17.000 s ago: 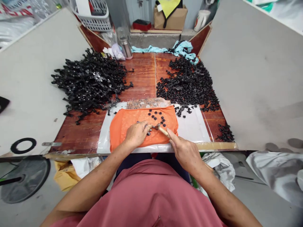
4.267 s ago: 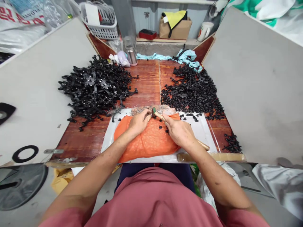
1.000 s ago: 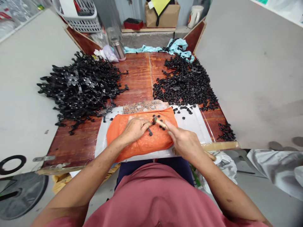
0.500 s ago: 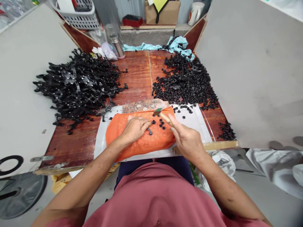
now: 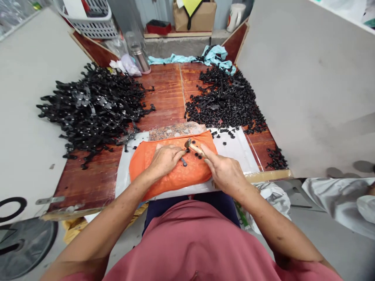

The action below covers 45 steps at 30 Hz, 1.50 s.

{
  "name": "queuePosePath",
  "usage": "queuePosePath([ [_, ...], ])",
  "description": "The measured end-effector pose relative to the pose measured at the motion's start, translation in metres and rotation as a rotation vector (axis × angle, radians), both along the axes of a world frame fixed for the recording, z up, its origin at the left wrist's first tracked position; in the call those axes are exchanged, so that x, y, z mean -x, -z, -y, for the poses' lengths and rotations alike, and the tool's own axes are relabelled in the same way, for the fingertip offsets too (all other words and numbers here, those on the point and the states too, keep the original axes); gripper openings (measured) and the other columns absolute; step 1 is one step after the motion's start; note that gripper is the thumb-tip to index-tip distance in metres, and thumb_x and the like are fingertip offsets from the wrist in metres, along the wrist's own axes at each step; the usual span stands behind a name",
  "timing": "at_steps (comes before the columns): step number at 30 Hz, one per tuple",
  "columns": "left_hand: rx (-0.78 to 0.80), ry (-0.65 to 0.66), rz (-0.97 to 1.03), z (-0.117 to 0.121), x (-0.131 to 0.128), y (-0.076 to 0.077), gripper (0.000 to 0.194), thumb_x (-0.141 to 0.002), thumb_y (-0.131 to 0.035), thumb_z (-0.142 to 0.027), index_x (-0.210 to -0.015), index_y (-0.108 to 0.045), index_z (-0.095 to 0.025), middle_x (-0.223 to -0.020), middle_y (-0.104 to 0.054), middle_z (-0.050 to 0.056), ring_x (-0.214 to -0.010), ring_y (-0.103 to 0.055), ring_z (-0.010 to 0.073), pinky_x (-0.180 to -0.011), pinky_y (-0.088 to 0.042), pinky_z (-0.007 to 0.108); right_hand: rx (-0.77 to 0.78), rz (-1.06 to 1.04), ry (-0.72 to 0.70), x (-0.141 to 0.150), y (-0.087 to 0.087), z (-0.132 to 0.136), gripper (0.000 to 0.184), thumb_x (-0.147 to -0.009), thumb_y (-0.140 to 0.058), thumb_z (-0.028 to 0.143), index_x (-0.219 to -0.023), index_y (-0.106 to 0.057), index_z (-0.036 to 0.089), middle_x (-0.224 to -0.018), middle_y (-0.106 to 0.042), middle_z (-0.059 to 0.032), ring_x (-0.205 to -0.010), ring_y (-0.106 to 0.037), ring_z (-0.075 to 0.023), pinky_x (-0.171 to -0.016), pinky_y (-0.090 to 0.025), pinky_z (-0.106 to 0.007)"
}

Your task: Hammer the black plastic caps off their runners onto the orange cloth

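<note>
An orange cloth pad (image 5: 172,181) lies in front of me at the table's near side. On its left part rests my left hand (image 5: 165,160), thumb and fingertips pinching a small black strap (image 5: 183,161) with a round end; part of the strap is hidden under the fingers. My right hand (image 5: 227,171) is wrapped round the wooden handle of a small hammer (image 5: 195,148). The hammer's head is right at my left fingertips, over a small black round piece. Several loose black round studs (image 5: 198,155) lie on the cloth beside the hammer.
A big heap of black straps (image 5: 96,109) covers the table's left side. To the right is a heap of small black studs (image 5: 228,101), with a smaller pile (image 5: 277,159) near the edge. A steel flask (image 5: 140,58) stands at the back. Grey panels (image 5: 307,86) flank the table.
The hammer's head has come down and left to my left fingertips. My left hand keeps its pinch on the strap. The whole view has shifted slightly.
</note>
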<state>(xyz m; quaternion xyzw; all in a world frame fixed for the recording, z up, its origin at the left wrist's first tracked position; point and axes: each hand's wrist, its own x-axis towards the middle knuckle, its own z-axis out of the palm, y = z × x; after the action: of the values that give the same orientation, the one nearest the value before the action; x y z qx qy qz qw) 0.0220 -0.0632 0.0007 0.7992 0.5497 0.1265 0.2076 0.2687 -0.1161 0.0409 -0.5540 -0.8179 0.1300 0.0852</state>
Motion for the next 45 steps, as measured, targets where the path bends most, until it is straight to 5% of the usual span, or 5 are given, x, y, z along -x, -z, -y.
queuePosePath([
  [14, 0.007, -0.002, -0.022, 0.000, 0.001, -0.001, 0.041, -0.105, -0.045, -0.040, -0.085, -0.076, -0.024, -0.097, -0.080, 0.005, -0.098, -0.068, 0.0254, -0.084, -0.037, 0.038, -0.166, -0.228, 0.072, -0.010, -0.024, 0.000, 0.055, -0.110, -0.038, 0.032, -0.164, -0.036, 0.029, -0.098, -0.079, -0.0056, -0.080, -0.072, -0.0207, -0.075, -0.054, -0.029],
  [28, 0.011, -0.012, -0.058, -0.001, -0.001, -0.001, 0.037, -0.104, -0.048, -0.037, -0.083, -0.075, -0.022, -0.093, -0.078, 0.007, -0.091, -0.068, 0.0251, -0.083, -0.037, 0.039, 0.081, 0.036, 0.015, 0.005, 0.005, -0.004, 0.057, -0.106, -0.049, 0.028, -0.163, -0.040, 0.029, -0.090, -0.080, -0.0057, -0.075, -0.075, -0.0219, -0.070, -0.053, -0.028],
  [35, -0.033, -0.032, 0.185, 0.016, -0.008, -0.011, 0.026, -0.094, -0.064, -0.042, -0.110, -0.062, -0.021, -0.100, -0.074, 0.005, -0.089, -0.066, 0.0216, -0.092, -0.045, 0.038, 0.005, -0.612, 0.050, 0.006, -0.006, -0.015, 0.041, -0.103, -0.053, 0.033, -0.142, -0.061, 0.021, -0.124, -0.074, -0.0083, -0.108, -0.069, -0.0227, -0.096, -0.051, -0.033],
  [41, -0.123, -0.028, 0.379, 0.035, -0.014, -0.022, 0.049, -0.080, -0.080, -0.049, -0.114, -0.055, -0.023, -0.109, -0.067, 0.007, -0.104, -0.064, 0.0252, -0.095, -0.052, 0.040, 0.417, -1.033, 0.082, 0.024, 0.011, -0.012, 0.024, -0.089, -0.067, 0.044, -0.092, -0.066, 0.020, -0.078, -0.067, 0.0017, -0.069, -0.062, -0.0156, -0.065, -0.051, -0.026],
  [45, -0.185, -0.299, 0.543, 0.044, -0.007, -0.021, 0.054, -0.088, -0.071, -0.050, -0.130, -0.049, -0.025, -0.135, -0.058, 0.013, -0.127, -0.057, 0.0282, -0.107, -0.048, 0.045, 0.431, -1.196, 0.297, 0.032, 0.022, 0.002, 0.030, -0.085, -0.072, 0.049, -0.083, -0.059, 0.023, -0.055, -0.047, 0.0084, -0.047, -0.044, -0.0115, -0.047, -0.040, -0.024],
])
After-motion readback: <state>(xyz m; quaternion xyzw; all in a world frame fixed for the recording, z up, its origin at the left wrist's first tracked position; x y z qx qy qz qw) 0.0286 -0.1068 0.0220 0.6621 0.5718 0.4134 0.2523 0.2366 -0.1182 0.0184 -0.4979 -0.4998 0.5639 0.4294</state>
